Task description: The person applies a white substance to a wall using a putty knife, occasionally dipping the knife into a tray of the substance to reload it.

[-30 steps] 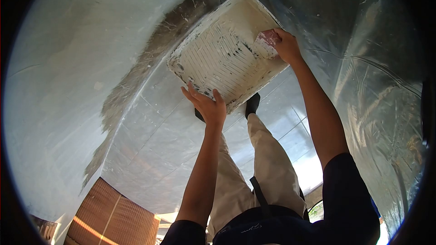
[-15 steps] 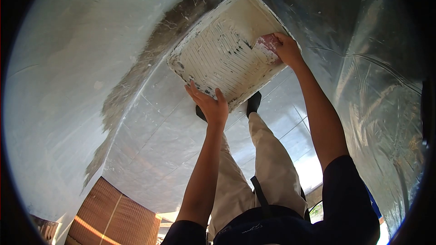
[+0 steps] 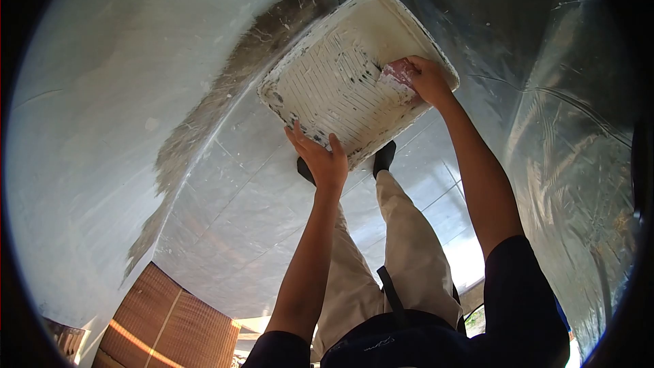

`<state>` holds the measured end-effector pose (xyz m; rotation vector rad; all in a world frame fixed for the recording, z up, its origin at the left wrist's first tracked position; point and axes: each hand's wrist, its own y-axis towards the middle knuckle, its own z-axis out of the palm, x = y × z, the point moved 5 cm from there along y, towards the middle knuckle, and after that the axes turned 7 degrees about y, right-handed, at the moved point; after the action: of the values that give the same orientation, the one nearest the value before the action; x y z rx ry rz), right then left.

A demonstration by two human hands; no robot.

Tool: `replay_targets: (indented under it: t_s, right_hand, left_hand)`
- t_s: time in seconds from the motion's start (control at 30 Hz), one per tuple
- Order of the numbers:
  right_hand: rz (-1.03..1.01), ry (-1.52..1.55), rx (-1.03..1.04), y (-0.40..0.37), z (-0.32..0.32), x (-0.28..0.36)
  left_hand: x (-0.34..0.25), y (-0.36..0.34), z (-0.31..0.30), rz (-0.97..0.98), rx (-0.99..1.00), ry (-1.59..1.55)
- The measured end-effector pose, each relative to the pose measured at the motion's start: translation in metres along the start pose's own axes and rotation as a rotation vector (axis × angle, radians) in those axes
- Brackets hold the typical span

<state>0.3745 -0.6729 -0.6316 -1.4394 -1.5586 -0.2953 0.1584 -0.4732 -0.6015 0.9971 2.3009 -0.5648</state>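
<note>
A paint tray (image 3: 327, 88), ribbed and coated in off-white paint, is tilted in front of me above the floor. My left hand (image 3: 322, 158) grips its lower near edge, thumb and fingers on the rim. My right hand (image 3: 430, 80) is closed on a flat reddish piece (image 3: 399, 72) smeared with white paint. It lies against the tray's right inner side; its exact kind cannot be made out. Part of it is hidden under the fingers.
A wall (image 3: 102, 95) on the left has pale paint and a dark strip (image 3: 211, 95) along its base. Shiny sheeting (image 3: 558, 109) covers the right side. My feet stand on the tiled floor (image 3: 231, 232) behind the tray. A brown slatted panel (image 3: 167, 317) is at lower left.
The tray and both hands have shifted slightly right and down in view. The grip of each hand looks the same, and the reddish piece stays at the tray's right side.
</note>
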Motion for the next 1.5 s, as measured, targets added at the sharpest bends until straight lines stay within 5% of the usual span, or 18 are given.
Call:
replay_targets:
  t_s: [0.37, 0.43, 0.67, 1.17, 1.5]
  right_hand:
    - [0.135, 0.376, 0.110, -0.016, 0.056, 0.013]
    - [0.310, 0.708, 0.134, -0.028, 0.065, 0.030]
    - [0.342, 1.133, 0.226, -0.038, 0.096, 0.086]
    - [-0.103, 1.519, 0.448, -0.075, 0.060, 0.385]
    - [-0.446, 1.410, 0.396, -0.140, 0.034, 0.545]
  left_hand:
    - [0.003, 0.003, -0.011, 0.044, -0.018, -0.008]
    - [0.006, 0.005, -0.019, 0.025, -0.038, -0.021]
    - [-0.002, 0.027, -0.082, 0.102, -0.076, 0.039]
    - [-0.112, 0.119, -0.327, 0.626, -0.438, 0.324]
    - [-0.158, 0.137, -0.484, 0.910, -0.754, 0.509]
